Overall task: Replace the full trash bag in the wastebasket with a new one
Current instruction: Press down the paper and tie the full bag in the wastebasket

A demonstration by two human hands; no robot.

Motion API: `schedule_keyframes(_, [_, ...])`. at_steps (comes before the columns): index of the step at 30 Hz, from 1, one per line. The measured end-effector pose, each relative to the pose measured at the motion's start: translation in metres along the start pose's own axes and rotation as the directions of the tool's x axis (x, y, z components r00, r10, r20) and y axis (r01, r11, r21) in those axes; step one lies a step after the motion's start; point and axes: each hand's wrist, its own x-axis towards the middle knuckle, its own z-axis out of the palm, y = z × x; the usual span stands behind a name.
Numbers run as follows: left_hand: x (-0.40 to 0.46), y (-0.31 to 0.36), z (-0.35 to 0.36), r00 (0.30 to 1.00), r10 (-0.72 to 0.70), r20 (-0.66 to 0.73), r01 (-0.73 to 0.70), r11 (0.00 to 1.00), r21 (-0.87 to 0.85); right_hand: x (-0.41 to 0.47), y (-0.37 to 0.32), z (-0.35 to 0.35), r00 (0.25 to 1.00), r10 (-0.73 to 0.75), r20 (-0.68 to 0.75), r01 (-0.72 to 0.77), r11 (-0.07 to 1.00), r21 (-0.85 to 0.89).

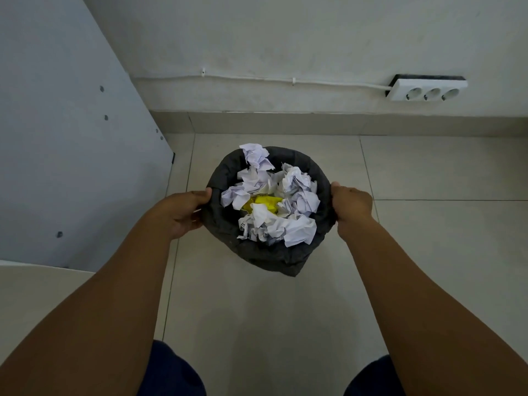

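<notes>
A dark grey trash bag (274, 257) stands on the tiled floor, its edge folded over the rim of the wastebasket, which it hides completely. It is heaped with crumpled white paper (285, 195) and a yellow scrap (264, 202) in the middle. My left hand (183, 211) grips the bag's rim on its left side, thumb over the edge. On the opposite side my right hand (353, 204) grips the rim the same way.
A grey cabinet panel (71, 138) rises at the left, with a pale surface (34, 295) below it. The wall carries a white power strip (428, 91) and a thin cable (257, 80). Beige floor tiles (428, 238) surround the bag. My knees show at the bottom.
</notes>
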Motion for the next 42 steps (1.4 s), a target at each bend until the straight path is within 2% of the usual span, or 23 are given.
schedule_keyframes(2, [0.002,0.003,0.003,0.998,0.04,-0.044,-0.037,0.998,0.054,-0.007,0.001,0.004,0.964,-0.223,-0.144,0.211,0.973,-0.098])
schedule_keyframes(4, [0.004,0.005,0.004,0.994,0.073,-0.082,-0.064,0.993,0.1,-0.009,0.005,0.008,0.912,-0.344,-0.221,0.321,0.937,-0.135])
schedule_keyframes(7, [0.005,0.01,0.004,0.981,0.13,-0.143,-0.111,0.985,0.135,-0.014,0.01,0.012,0.847,-0.495,-0.193,0.447,0.86,-0.245])
schedule_keyframes(9, [0.005,0.013,0.005,0.976,0.138,-0.169,-0.119,0.986,0.12,-0.016,0.006,0.013,0.827,-0.532,-0.182,0.488,0.84,-0.239])
schedule_keyframes(11, [0.005,0.014,0.007,0.975,0.132,-0.176,-0.111,0.986,0.125,-0.02,-0.002,0.013,0.842,-0.516,-0.156,0.479,0.85,-0.222])
schedule_keyframes(15, [0.001,0.019,0.013,0.977,0.139,-0.164,-0.101,0.97,0.22,-0.012,-0.014,0.01,0.943,-0.316,-0.103,0.3,0.943,-0.145])
schedule_keyframes(19, [-0.002,0.042,0.022,0.989,0.093,-0.119,-0.069,0.978,0.196,-0.002,-0.012,0.006,0.968,-0.246,-0.045,0.241,0.966,-0.091])
schedule_keyframes(22, [0.007,0.061,0.032,0.987,0.066,-0.148,-0.024,0.962,0.271,-0.007,-0.011,0.005,0.939,-0.334,-0.086,0.324,0.94,-0.105])
schedule_keyframes(26, [0.018,0.079,0.047,0.974,0.151,-0.17,-0.065,0.901,0.428,-0.015,-0.008,0.006,0.885,-0.458,-0.086,0.438,0.88,-0.183])
schedule_keyframes(27, [0.021,0.082,0.049,0.969,0.178,-0.172,-0.081,0.885,0.458,-0.017,-0.007,0.007,0.861,-0.5,-0.091,0.468,0.85,-0.241])
schedule_keyframes(29, [0.026,0.086,0.051,0.957,0.247,-0.153,-0.132,0.838,0.53,-0.022,-0.008,0.01,0.773,-0.628,-0.088,0.538,0.723,-0.433])
schedule_keyframes(30, [0.028,0.087,0.051,0.948,0.291,-0.125,-0.173,0.806,0.565,-0.026,-0.01,0.013,0.72,-0.693,-0.041,0.589,0.641,-0.492])
schedule_keyframes(32, [0.027,0.085,0.053,0.923,0.373,-0.089,-0.256,0.773,0.58,-0.036,-0.016,0.022,0.638,-0.751,0.167,0.724,0.512,-0.462])
schedule_keyframes(34, [0.028,0.083,0.054,0.907,0.412,-0.09,-0.303,0.786,0.539,-0.046,-0.015,0.035,0.6,-0.675,0.429,0.793,0.434,-0.427])
schedule_keyframes(36, [0.029,0.082,0.057,0.906,0.415,-0.08,-0.321,0.8,0.507,-0.05,-0.006,0.046,0.589,-0.529,0.611,0.806,0.32,-0.498])
schedule_keyframes(37, [0.028,0.083,0.059,0.91,0.406,-0.079,-0.311,0.798,0.516,-0.05,-0.001,0.049,0.595,-0.462,0.657,0.801,0.269,-0.536])
schedule_keyframes(39, [0.028,0.085,0.064,0.921,0.372,-0.119,-0.257,0.806,0.533,-0.048,0.003,0.053,0.616,-0.386,0.687,0.785,0.234,-0.573])
schedule_keyframes(41, [0.03,0.085,0.067,0.943,0.315,-0.108,-0.211,0.817,0.536,-0.046,0.003,0.054,0.622,-0.386,0.681,0.78,0.234,-0.58])
schedule_keyframes(42, [0.032,0.085,0.068,0.943,0.317,-0.101,-0.2,0.782,0.59,-0.045,0.003,0.056,0.62,-0.395,0.679,0.782,0.234,-0.578])
